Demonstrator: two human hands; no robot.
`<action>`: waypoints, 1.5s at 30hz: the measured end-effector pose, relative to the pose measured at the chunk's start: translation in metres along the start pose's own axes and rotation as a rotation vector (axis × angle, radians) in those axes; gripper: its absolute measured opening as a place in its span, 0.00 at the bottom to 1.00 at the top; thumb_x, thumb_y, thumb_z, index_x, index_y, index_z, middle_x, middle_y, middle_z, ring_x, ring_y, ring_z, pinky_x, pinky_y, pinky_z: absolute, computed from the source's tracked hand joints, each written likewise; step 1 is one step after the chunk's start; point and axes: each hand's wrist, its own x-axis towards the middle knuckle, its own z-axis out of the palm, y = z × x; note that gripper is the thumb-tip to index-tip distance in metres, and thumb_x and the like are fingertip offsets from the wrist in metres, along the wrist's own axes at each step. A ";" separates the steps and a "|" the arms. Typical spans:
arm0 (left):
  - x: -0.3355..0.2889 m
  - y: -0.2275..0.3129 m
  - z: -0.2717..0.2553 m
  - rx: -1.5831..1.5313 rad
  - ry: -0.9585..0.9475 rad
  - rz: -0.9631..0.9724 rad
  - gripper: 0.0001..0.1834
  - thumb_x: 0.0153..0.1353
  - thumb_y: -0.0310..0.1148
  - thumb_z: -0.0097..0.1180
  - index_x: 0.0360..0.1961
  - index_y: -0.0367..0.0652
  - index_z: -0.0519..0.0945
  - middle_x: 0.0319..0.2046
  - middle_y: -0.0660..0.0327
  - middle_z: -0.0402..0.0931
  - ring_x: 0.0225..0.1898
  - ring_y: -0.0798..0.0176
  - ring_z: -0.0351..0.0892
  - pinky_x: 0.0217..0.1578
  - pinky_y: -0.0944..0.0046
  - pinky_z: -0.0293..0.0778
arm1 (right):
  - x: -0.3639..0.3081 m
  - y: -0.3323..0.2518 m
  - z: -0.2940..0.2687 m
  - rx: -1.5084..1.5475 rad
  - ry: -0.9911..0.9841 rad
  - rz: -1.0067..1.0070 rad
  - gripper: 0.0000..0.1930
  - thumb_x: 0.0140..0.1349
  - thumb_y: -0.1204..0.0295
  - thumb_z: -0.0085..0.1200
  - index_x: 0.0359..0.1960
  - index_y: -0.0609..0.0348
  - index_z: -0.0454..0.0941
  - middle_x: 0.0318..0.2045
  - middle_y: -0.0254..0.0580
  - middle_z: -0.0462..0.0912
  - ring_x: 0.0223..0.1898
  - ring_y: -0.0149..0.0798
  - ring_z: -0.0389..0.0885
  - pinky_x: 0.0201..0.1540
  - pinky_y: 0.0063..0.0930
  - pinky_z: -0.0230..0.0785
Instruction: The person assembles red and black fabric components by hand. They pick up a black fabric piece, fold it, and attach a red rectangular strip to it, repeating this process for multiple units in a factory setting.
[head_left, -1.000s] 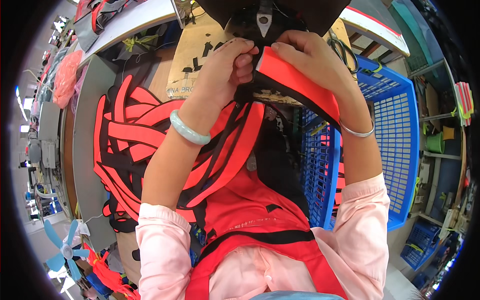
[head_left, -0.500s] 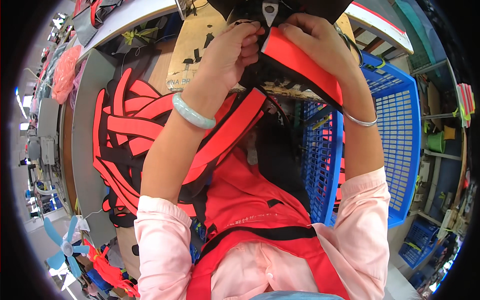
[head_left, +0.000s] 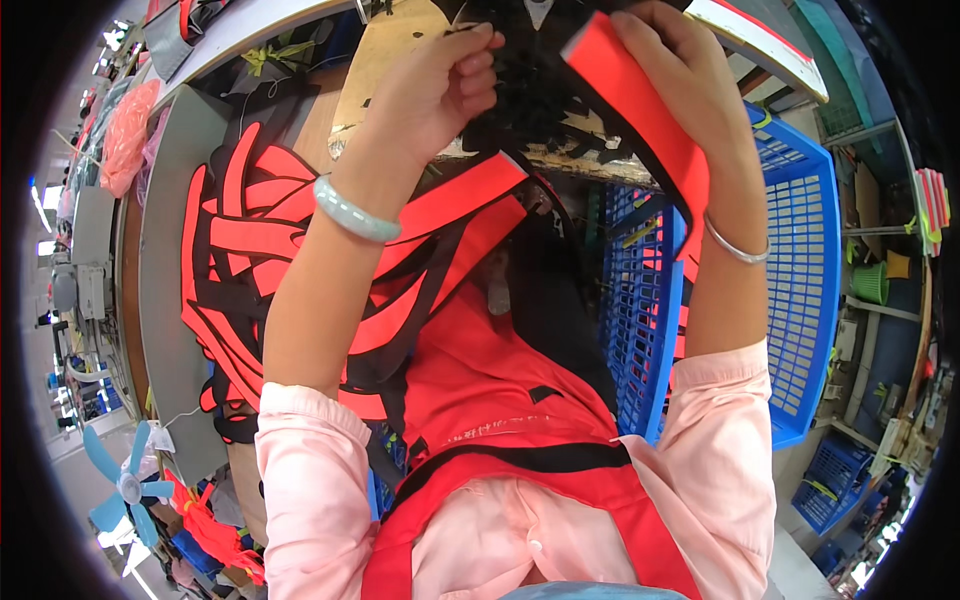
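Observation:
My right hand (head_left: 690, 85) grips a bright red strip with black edging (head_left: 632, 88) near its pale cut end. The strip bends down along my wrist toward the blue basket. Across from it, my left hand (head_left: 440, 90) is closed, thumb against curled fingers; whatever it may pinch is too small to make out. A gap separates this hand from the held strip. Between and beyond both hands is a dark machine (head_left: 520, 70), partly cut off by the top edge. Another red strip (head_left: 470, 195) lies below my left hand, its end pointing toward the worktop.
Many similar red and black strips (head_left: 255, 235) are heaped at left beside a grey panel (head_left: 165, 250). The worn wooden worktop (head_left: 385, 55) has a chipped front edge. A blue plastic basket (head_left: 800, 290) stands at right. At lower left is a blue fan (head_left: 128, 488).
My right hand has carried the strip up and right, away from the machine. The left hand has moved slightly left and up, widening the gap between my hands.

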 end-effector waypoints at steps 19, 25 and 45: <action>-0.099 -0.012 -0.001 0.233 -0.007 0.105 0.20 0.70 0.40 0.46 0.52 0.35 0.72 0.36 0.61 0.74 0.37 0.65 0.73 0.38 0.67 0.69 | -0.151 -0.020 0.067 0.229 -0.194 0.196 0.11 0.61 0.67 0.55 0.36 0.64 0.78 0.29 0.51 0.81 0.28 0.50 0.78 0.32 0.36 0.68; -0.129 -0.059 0.025 0.931 -0.288 0.054 0.29 0.62 0.39 0.58 0.63 0.39 0.68 0.52 0.56 0.76 0.51 0.61 0.76 0.52 0.63 0.70 | -0.168 -0.024 0.029 0.181 -0.191 0.224 0.10 0.59 0.69 0.57 0.34 0.64 0.78 0.27 0.49 0.80 0.25 0.44 0.78 0.29 0.32 0.67; -0.133 -0.133 0.038 0.582 -0.297 -0.396 0.27 0.61 0.24 0.44 0.64 0.38 0.67 0.59 0.52 0.69 0.58 0.63 0.69 0.54 0.65 0.69 | -0.220 0.050 0.048 0.268 -0.266 0.408 0.15 0.64 0.68 0.54 0.46 0.68 0.75 0.33 0.52 0.83 0.37 0.41 0.82 0.40 0.30 0.71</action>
